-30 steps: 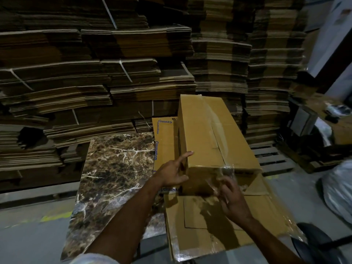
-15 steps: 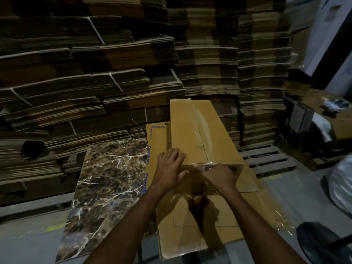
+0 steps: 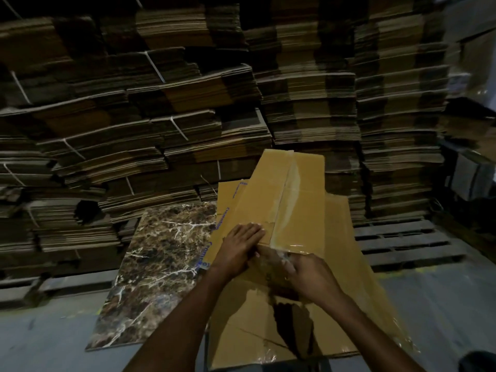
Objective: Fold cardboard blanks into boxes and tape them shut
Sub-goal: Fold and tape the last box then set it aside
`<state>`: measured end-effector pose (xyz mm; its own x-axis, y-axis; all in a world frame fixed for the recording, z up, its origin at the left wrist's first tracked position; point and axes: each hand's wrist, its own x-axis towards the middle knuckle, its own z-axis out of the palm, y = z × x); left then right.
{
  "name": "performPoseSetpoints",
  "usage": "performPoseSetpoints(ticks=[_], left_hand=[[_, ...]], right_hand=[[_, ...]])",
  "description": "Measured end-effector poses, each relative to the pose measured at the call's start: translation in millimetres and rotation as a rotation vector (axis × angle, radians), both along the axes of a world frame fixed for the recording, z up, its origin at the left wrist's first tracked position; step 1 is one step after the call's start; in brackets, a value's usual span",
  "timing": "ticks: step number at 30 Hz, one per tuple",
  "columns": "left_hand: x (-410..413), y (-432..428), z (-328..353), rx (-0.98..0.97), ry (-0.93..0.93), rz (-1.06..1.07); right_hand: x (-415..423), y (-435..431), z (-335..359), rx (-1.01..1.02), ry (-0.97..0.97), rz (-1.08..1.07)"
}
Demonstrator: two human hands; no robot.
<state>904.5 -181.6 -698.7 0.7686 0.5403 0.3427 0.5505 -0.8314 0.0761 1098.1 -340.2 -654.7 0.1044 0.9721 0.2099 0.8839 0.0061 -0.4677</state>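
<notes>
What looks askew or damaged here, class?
The clear tape along the top seam of the box ends crinkled at the near edge, by the right hand. The cardboard sheet beneath shows creases, with crumpled film at its front edge.

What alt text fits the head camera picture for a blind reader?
A person's left hand lies flat on a taped cardboard box while the right hand touches its near end; flat blanks, a marbled slab and stacked cardboard surround it.

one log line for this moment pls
step: taping box | left hand: flat on box top | right hand: pressing tape down near end
</notes>
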Motion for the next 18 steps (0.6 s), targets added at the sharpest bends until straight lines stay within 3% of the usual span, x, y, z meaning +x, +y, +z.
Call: performPoseSetpoints(ticks=[4, 8, 12, 15, 18], left_hand=[[-40, 36, 12, -0.038, -0.099, 0.221], [-48, 60, 39, -0.055, 0.059, 0.148], [-36, 52, 24, -0.123, 0.191, 0.194], [-39, 34, 15, -0.188, 0.037, 0.159], [-27, 10, 15, -0.056, -0.045, 0.025]], right_hand=[[24, -43, 3, 0.169, 0.097, -0.001], [60, -46, -21, 0.204, 0.048, -0.087], [39, -23, -14, 0.196, 0.535, -0.17], [19, -7, -7, 0.18, 0.996, -0.356], [-2, 4, 5, 0.133, 1.142, -0.403]])
